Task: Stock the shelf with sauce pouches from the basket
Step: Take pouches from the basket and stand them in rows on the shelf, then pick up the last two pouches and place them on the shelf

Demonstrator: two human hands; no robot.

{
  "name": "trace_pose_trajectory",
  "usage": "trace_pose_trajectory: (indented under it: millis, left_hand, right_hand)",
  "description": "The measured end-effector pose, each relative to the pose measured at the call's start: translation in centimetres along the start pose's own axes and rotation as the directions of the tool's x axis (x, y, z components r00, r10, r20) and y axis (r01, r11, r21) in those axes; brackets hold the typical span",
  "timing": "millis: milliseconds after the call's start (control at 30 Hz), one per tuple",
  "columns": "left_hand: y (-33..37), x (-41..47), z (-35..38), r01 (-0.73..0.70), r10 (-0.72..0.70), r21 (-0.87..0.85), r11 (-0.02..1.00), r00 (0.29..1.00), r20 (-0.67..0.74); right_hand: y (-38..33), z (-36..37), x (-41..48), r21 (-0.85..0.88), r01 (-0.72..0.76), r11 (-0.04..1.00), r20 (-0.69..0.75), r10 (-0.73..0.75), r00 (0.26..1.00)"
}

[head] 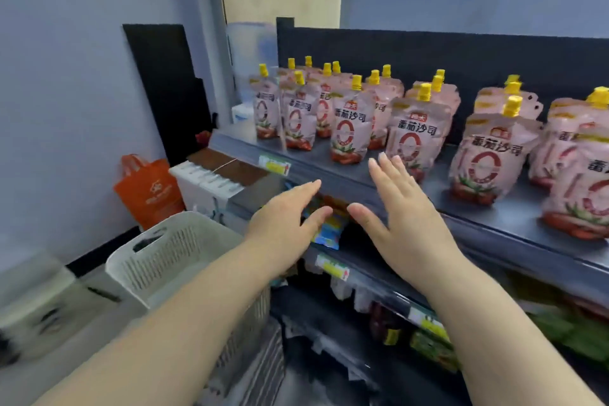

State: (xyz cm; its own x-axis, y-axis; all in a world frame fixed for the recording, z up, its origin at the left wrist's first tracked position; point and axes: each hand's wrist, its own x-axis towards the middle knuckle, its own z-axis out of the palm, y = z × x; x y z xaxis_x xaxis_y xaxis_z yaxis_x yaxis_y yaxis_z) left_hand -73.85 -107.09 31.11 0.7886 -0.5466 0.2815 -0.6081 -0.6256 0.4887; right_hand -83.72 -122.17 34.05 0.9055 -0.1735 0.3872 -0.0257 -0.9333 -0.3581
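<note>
Several pink sauce pouches with yellow caps stand upright in rows on the dark top shelf. My left hand and my right hand are both stretched forward in front of the shelf's front edge, fingers straight, holding nothing. The right hand's fingertips are just below and in front of one front-row pouch; I cannot tell whether they touch it. A white slatted basket sits low at the left, beside my left forearm. Its inside is mostly hidden.
An orange bag stands on the floor by the blue wall. A white and brown unit sits left of the shelf. Lower shelves hold coloured packets and yellow price tags. A water dispenser stands behind the shelf's left end.
</note>
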Motion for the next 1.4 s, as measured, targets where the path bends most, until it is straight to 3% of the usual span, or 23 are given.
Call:
trace_pose_trajectory:
  millis: [233, 567, 800, 967, 1100, 1267, 1400]
  left_hand:
    - [-12.5, -8.8, -5.6, 0.318, -0.314, 0.092, 0.944, 0.948, -0.047]
    - [-22.5, -15.1, -6.3, 0.603, -0.601, 0.093, 0.792, 0.798, -0.051]
    - [-26.3, -11.0, -5.0, 0.611, -0.619, 0.117, 0.783, 0.785, 0.040]
    - [-29.8, -6.7, -4.0, 0.598, -0.609, 0.132, 0.791, 0.789, 0.076]
    - [-32.0, -4.4, -3.0, 0.588, -0.605, 0.151, 0.795, 0.786, 0.126]
    - [-35.5, -2.3, -1.9, 0.539, -0.556, 0.137, 0.831, 0.801, 0.223]
    - [-39.1, 0.1, -0.9, 0.423, -0.448, 0.150, 0.894, 0.823, 0.349]
  right_hand:
    - [-8.9, 9.1, 1.4, 0.012, 0.133, 0.991, 0.234, -0.132, 0.963]
    - [-11.6, 19.1, 3.8, -0.010, 0.096, 0.995, 0.488, -0.079, 0.869]
    - [-10.0, 25.4, 7.4, -0.080, 0.057, 0.995, 0.630, 0.006, 0.777]
    - [-8.2, 31.2, 9.9, -0.187, 0.102, 0.977, 0.822, 0.098, 0.561]
    - [-7.4, 34.9, 10.3, -0.263, 0.180, 0.948, 0.891, 0.167, 0.422]
    - [-6.6, 38.3, 9.3, -0.318, 0.212, 0.924, 0.902, 0.226, 0.368]
    - [-6.8, 40.7, 8.8, -0.422, 0.199, 0.885, 0.865, 0.327, 0.379]
